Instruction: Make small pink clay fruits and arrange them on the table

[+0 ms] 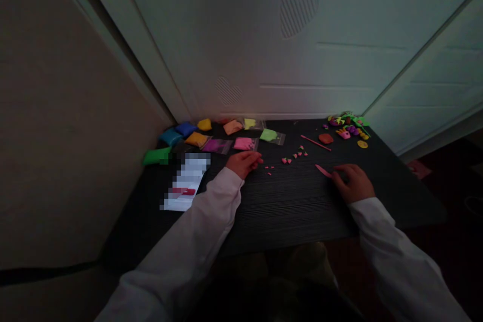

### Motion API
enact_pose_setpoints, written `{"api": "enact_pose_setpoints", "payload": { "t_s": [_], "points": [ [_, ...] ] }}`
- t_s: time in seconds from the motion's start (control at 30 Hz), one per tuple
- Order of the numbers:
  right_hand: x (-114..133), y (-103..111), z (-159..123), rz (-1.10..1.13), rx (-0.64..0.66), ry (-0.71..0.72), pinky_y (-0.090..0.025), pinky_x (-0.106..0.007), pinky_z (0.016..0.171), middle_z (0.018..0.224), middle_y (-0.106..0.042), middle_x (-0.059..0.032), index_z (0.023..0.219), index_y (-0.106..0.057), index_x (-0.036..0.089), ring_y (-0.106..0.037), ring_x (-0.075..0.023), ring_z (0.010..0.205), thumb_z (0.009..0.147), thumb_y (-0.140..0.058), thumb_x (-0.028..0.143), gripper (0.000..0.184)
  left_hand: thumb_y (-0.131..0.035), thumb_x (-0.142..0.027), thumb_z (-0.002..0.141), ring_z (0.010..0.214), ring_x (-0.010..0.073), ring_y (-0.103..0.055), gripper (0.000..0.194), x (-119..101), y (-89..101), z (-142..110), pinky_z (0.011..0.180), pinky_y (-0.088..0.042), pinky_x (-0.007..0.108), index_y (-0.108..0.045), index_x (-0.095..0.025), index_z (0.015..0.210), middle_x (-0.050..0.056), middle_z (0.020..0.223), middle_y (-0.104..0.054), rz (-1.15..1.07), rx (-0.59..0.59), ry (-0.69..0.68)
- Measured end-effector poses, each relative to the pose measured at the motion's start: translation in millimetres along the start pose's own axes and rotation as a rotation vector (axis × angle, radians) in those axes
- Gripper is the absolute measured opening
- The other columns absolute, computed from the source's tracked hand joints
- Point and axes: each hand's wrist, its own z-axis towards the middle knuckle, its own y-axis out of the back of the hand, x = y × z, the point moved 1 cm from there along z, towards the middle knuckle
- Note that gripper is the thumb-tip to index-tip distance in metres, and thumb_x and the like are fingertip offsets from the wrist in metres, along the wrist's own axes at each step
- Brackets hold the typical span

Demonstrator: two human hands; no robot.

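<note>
My left hand (244, 164) is over the middle of the dark table (287, 211), its fingers curled and pressed together. What they hold, if anything, is too small to make out. Just right of it lie several tiny pink clay bits (269, 173). Farther right are small pink clay pieces with green tops (287, 161). My right hand (354, 182) is closed on one end of a pink plastic clay knife (323, 171), whose blade points to the upper left, low over the tabletop.
Bags of coloured clay, among them a pink one (245, 144) and a green one (156, 156), line the back left. A lit phone (188, 181) lies left. A pink stick (316, 142), a red clay disc (325, 138) and colourful clay figures (343, 134) are at the back right. A white panel (245, 35) rises behind.
</note>
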Motion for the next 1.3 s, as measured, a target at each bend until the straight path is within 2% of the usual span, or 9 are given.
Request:
{"api": "enact_pose_setpoints", "payload": {
  "t_s": [0.07, 0.23, 0.37, 0.5, 0.6, 0.77, 0.87, 1.07, 1.3],
  "points": [
    [10.7, 3.4, 4.2, 0.041, -0.067, 0.026, -0.044, -0.034, 0.075, 0.086, -0.059, -0.0075, 0.086, -0.06, 0.017, -0.054, -0.0195, 0.083, 0.073, -0.05, 0.031, 0.022, -0.072, -0.03, 0.051, 0.045, 0.0042, -0.047, 0.028, -1.3, -2.1, -1.6, 0.044, -0.034, 0.017, -0.058, -0.009, 0.064, 0.002, 0.052, -0.059, -0.034, 0.006, 0.007],
    [55.8, 7.9, 31.8, 0.201, -0.115, 0.187, -0.045, -0.033, 0.072, 0.088, -0.058, -0.0073, 0.091, -0.058, 0.017, -0.054, -0.0177, 0.08, 0.074, -0.05, 0.027, 0.021, -0.071, -0.02, 0.053, 0.047, 0.0049, -0.05, 0.023, -1.1, -1.5, -2.8, 0.046, -0.037, 0.016, -0.054, -0.01, 0.067, 0.002, 0.054, -0.06, -0.093, 0.023, 0.05],
    [90.9, -2.6, 60.0, 0.346, -0.171, 0.334, -0.045, -0.034, 0.075, 0.083, -0.059, -0.0065, 0.09, -0.057, 0.017, -0.054, -0.0178, 0.082, 0.074, -0.05, 0.021, 0.018, -0.068, -0.013, 0.057, 0.052, 0.006, -0.054, 0.02, -1.2, 1.6, -2.6, 0.051, -0.041, 0.017, -0.056, -0.011, 0.073, 0.004, 0.064, -0.064, -0.15, 0.068, 0.101],
    [114.6, -19.5, 67.8, 0.441, -0.202, 0.407, -0.045, -0.036, 0.077, 0.086, -0.058, -0.0076, 0.093, -0.056, 0.017, -0.054, -0.0179, 0.085, 0.074, -0.05, 0.018, 0.021, -0.064, -0.012, 0.062, 0.062, 0.0073, -0.058, 0.023, -1.6, 1.4, -4.2, 0.06, -0.044, 0.018, -0.059, -0.011, 0.084, 0.006, 0.075, -0.066, -0.151, 0.125, 0.131],
    [121.5, -27.0, 60.3, 0.48, -0.146, 0.424, -0.046, -0.035, 0.073, 0.088, -0.057, -0.008, 0.096, -0.056, 0.017, -0.054, -0.0178, 0.084, 0.073, -0.05, 0.017, 0.023, -0.067, -0.016, 0.061, 0.063, 0.0082, -0.059, 0.023, -0.9, -0.3, -6.3, 0.061, -0.043, 0.02, -0.06, -0.01, 0.083, 0.006, 0.075, -0.066, -0.126, 0.153, 0.152],
    [123.2, -26.0, 50.6, 0.514, -0.09, 0.448, -0.045, -0.034, 0.074, 0.089, -0.057, -0.0079, 0.097, -0.055, 0.017, -0.053, -0.0169, 0.083, 0.073, -0.053, 0.018, 0.024, -0.073, -0.029, 0.052, 0.05, 0.0089, -0.055, 0.027, 1.8, -2.3, -7.7, 0.05, -0.039, 0.02, -0.058, -0.01, 0.064, 0.002, 0.054, -0.061, -0.083, 0.156, 0.17],
    [127.2, -24.6, 48.4, 0.526, -0.056, 0.469, -0.046, -0.034, 0.072, 0.087, -0.057, -0.0072, 0.097, -0.055, 0.019, -0.053, -0.0167, 0.082, 0.073, -0.055, 0.022, 0.025, -0.075, -0.029, 0.047, 0.045, 0.0078, -0.051, 0.029, 3.1, -4.3, -8.0, 0.044, -0.034, 0.019, -0.054, -0.011, 0.058, -0.001, 0.048, -0.057, -0.092, 0.196, 0.134],
    [137.2, -23.2, 41.0, 0.539, 0.005, 0.539, -0.045, -0.033, 0.069, 0.088, -0.058, -0.0071, 0.097, -0.055, 0.019, -0.053, -0.0169, 0.082, 0.073, -0.056, 0.026, 0.025, -0.074, -0.022, 0.049, 0.05, 0.0059, -0.052, 0.023, 6.3, -7.7, -11.0, 0.051, -0.036, 0.019, -0.061, -0.011, 0.065, 0.0, 0.058, -0.062, -0.031, 0.255, 0.156],
    [137.1, -25.5, 40.4, 0.535, 0.014, 0.545, -0.044, -0.034, 0.07, 0.09, -0.057, -0.0075, 0.101, -0.055, 0.018, -0.052, -0.0174, 0.083, 0.073, -0.054, 0.024, 0.028, -0.07, -0.029, 0.056, 0.06, 0.0097, -0.054, 0.025, 5.6, -9.0, -13.1, 0.056, -0.036, 0.023, -0.064, -0.012, 0.074, 0.003, 0.066, -0.063, -0.011, 0.265, 0.159]
  ]
}}
